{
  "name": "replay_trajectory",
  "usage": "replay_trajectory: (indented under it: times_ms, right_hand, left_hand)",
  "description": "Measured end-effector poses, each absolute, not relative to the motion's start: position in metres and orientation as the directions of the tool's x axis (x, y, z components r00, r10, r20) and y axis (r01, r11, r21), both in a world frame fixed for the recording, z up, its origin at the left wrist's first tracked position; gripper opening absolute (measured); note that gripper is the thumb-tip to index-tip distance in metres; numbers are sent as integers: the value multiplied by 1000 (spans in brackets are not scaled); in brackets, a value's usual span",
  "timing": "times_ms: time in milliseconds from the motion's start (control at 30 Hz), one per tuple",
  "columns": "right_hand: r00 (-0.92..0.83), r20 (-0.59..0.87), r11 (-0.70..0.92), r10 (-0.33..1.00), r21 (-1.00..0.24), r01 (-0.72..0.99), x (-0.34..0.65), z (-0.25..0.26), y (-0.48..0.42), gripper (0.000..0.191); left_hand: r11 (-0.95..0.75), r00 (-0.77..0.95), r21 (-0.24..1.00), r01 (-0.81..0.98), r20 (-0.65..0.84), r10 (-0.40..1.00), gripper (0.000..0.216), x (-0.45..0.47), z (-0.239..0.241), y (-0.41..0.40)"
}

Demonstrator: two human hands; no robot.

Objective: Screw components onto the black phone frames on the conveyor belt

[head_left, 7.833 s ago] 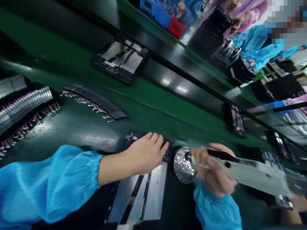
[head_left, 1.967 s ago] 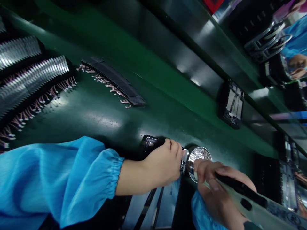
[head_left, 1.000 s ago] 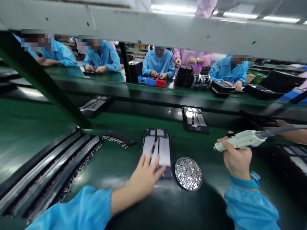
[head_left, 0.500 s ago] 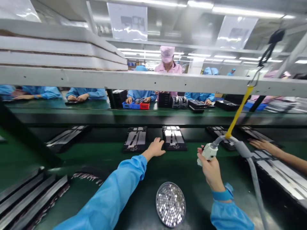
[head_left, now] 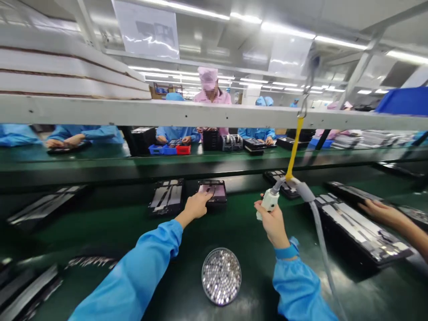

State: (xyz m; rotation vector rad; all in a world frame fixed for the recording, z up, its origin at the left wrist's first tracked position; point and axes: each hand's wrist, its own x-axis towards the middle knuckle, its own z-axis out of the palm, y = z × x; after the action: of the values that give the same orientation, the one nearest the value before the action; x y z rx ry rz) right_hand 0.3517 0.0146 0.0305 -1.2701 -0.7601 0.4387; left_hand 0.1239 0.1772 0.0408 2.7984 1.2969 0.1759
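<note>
My left hand (head_left: 195, 206) reaches forward, index finger stretched out over the near-left part of a flat black device (head_left: 217, 194) with a pinkish panel on top; it grips nothing I can see. Left of it lies an opened tablet-like device (head_left: 166, 196) with pale battery strips inside. My right hand (head_left: 274, 225) is wrapped round a white handheld tool (head_left: 269, 201) on a grey hose (head_left: 319, 227). A yellow strap (head_left: 294, 147) holds the hose up. Between my forearms sits a round dish (head_left: 220, 276) full of small shiny metal pieces.
A co-worker's hand (head_left: 381, 211) touches a device at right, beside a larger opened device (head_left: 361, 227). More devices lie along the green bench (head_left: 187, 249). Dark strips (head_left: 30, 290) are at lower left. A white shelf beam (head_left: 200, 113) crosses ahead, carrying stacked white boards (head_left: 67, 76).
The view has swung to the right. My left hand has moved from between two opened devices onto the device at its right, whose top now looks pinkish. My right hand still holds the tool.
</note>
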Motion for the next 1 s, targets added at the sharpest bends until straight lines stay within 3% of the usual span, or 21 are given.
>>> replay_trajectory:
  times_ms: [200,300,467,600,700,767,1000]
  right_hand:
    - [681,194,244,707,-970,23,344,36,11,61]
    - [687,204,246,698,-969,38,340,40,8,54]
    - [732,209,221,648,-972,82,341,38,9,44]
    - [734,181,182,655,-980,79,340,37,9,43]
    - [731,161,178,664,-983,54,336,40,8,44]
    - [718,160,176,677,-983,53,334,41,7,43]
    - [704,194,147,683,-981,127,335,35,6,30]
  left_hand:
    - [-520,504,35,854,193,842,68,-15,52,49]
    - [-633,619,-131,763,429,658,66,-70,35,-38]
    - [-707,695,-141,693,392,603,63,-100,-6,-134]
    - [-685,675,29,728,142,724,59,-93,0,-95]
    - [-490,467,117,864,182,866,31,-94,9,-13]
    - [-417,389,126,900,199,900,24,-98,7,38]
    - [-352,329,193,916,141,934,6,-114,-16,90]
